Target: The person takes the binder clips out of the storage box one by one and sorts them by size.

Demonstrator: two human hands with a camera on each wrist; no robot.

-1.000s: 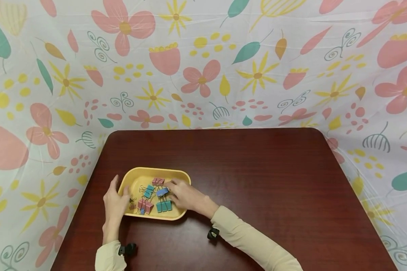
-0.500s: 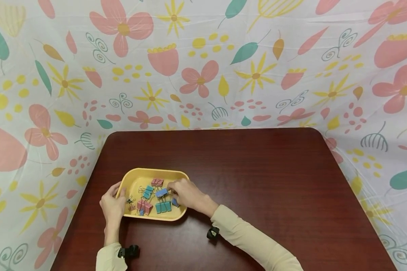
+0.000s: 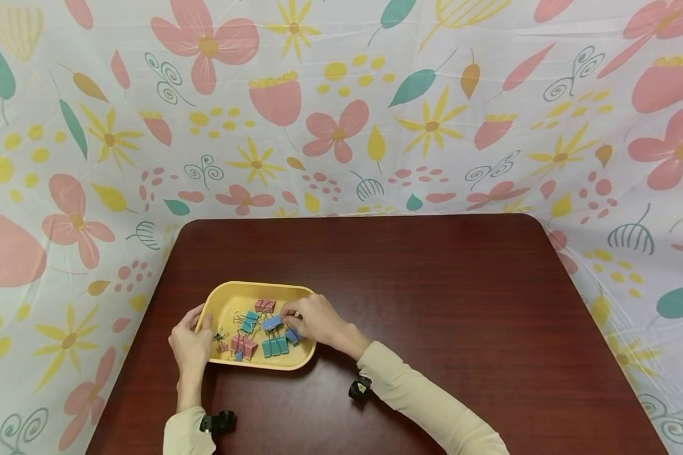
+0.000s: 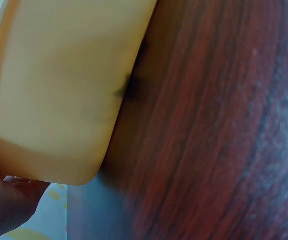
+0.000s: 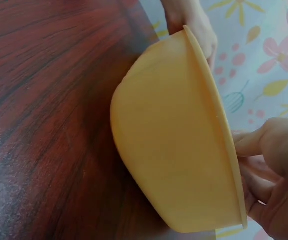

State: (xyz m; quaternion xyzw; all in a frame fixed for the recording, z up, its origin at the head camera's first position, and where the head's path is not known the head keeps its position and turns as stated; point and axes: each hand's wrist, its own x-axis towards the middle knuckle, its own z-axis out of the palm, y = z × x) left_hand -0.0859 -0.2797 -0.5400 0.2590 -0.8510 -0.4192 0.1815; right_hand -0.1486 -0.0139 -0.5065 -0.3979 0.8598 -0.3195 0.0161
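Note:
A yellow plastic tray [image 3: 227, 292] stands at the table's left, with several pink, teal and blue binder clips in it. My left hand [image 3: 191, 344] grips the left end, thumb over the rim and fingers outside; the left wrist view shows this hand [image 4: 9, 205] at the tray's end. Inside the right end my right hand [image 3: 319, 321] pinches at a blue binder clip [image 3: 272, 323], above a teal clip [image 3: 275, 346]. A second blue clip [image 3: 293, 335] lies under this hand. In the right wrist view the tray's wall [image 5: 169, 135] hides the fingertips of the right hand [image 5: 279, 170].
The dark red-brown table [image 3: 432, 303] stretches to the right of and behind the tray. A flower-printed cloth [image 3: 341, 126] hangs round its back and sides. Black cameras [image 3: 222, 422] are strapped to both wrists.
My left hand has closed round the tray's left rim from a looser pose. The right hand has shifted slightly, bringing the second blue clip into sight. The tray has stayed nearly in place.

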